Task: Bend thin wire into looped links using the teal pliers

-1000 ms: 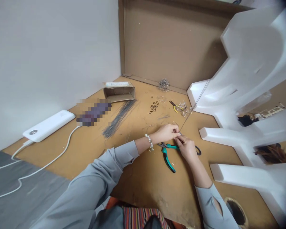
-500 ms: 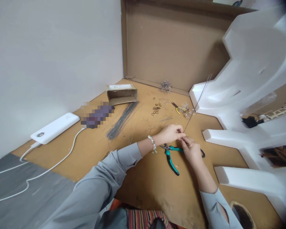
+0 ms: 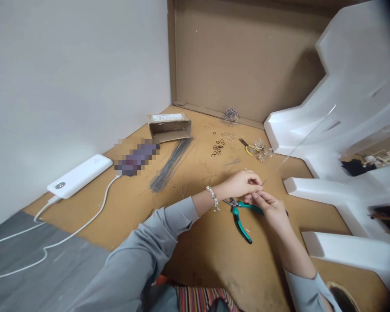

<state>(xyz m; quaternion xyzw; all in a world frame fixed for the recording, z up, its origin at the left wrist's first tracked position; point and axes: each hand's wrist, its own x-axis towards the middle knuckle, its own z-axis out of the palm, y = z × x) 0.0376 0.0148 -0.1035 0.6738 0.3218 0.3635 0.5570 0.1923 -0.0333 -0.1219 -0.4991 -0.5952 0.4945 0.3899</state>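
My left hand (image 3: pixel 242 183) and my right hand (image 3: pixel 270 209) meet above the brown board, both pinching the near end of a long thin wire (image 3: pixel 300 142). The wire slants up and to the right, across the white foam. Teal-handled pliers (image 3: pixel 241 217) lie on the board just under my hands. A beaded bracelet (image 3: pixel 212 198) circles my left wrist. Both arms wear grey sleeves.
A bundle of grey wires (image 3: pixel 171 164) lies left of centre beside a small cardboard box (image 3: pixel 170 125). Dark rings (image 3: pixel 217 149), yellow-handled cutters (image 3: pixel 247 147) and wire scraps lie further back. Big white foam pieces (image 3: pixel 341 130) fill the right. A white power bank (image 3: pixel 80 175) with cable sits left.
The wire's far end has swung down and to the right, from pointing steeply up to lying lower across the foam. My hands stay together at its near end.
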